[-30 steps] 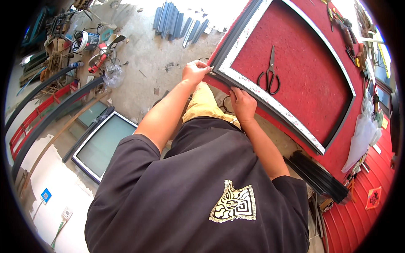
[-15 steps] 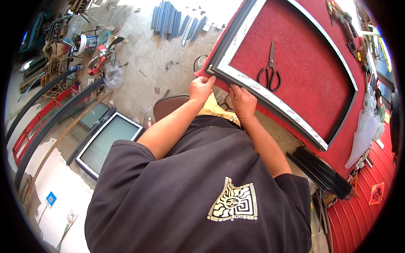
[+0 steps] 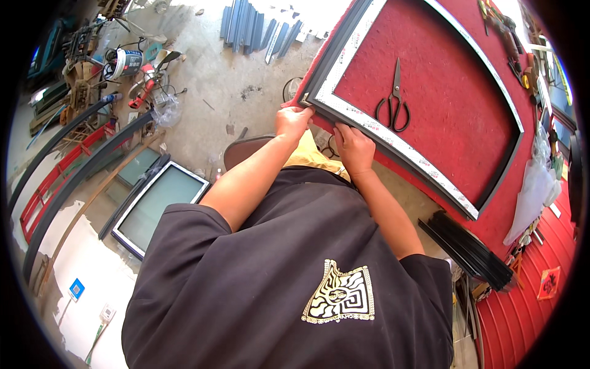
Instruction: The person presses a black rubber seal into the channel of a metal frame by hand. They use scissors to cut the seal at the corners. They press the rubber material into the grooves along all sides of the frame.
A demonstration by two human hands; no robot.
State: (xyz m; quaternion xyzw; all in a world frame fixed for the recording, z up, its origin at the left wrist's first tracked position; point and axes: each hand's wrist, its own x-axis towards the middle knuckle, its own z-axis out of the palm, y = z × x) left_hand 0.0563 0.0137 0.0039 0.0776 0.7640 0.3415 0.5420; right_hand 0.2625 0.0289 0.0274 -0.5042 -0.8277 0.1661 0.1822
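Note:
A dark window frame (image 3: 424,165) with a curved far side and white printed film on its face lies on the red-covered table (image 3: 448,80). At its near left corner my left hand (image 3: 293,123) is closed, thumb and fingers pinched together against the edge. Just right of it, my right hand (image 3: 355,149) has its fingers curled against the outer side of the same near bar. Whatever thin piece either hand may pinch is hidden by the fingers. Black-handled scissors (image 3: 396,92) rest on the red cover inside the frame, apart from both hands.
Hand tools (image 3: 507,43) and clear plastic wrap (image 3: 531,190) line the table's right side. Dark profile strips (image 3: 467,249) stick out below it. A stool (image 3: 243,147) stands at my left. Cut profiles (image 3: 243,27) and a glazed window panel (image 3: 161,206) lie farther off.
My left hand has shifted slightly down and turned a little at the frame's corner. The right hand stays almost in place, and the frame and scissors have hardly moved.

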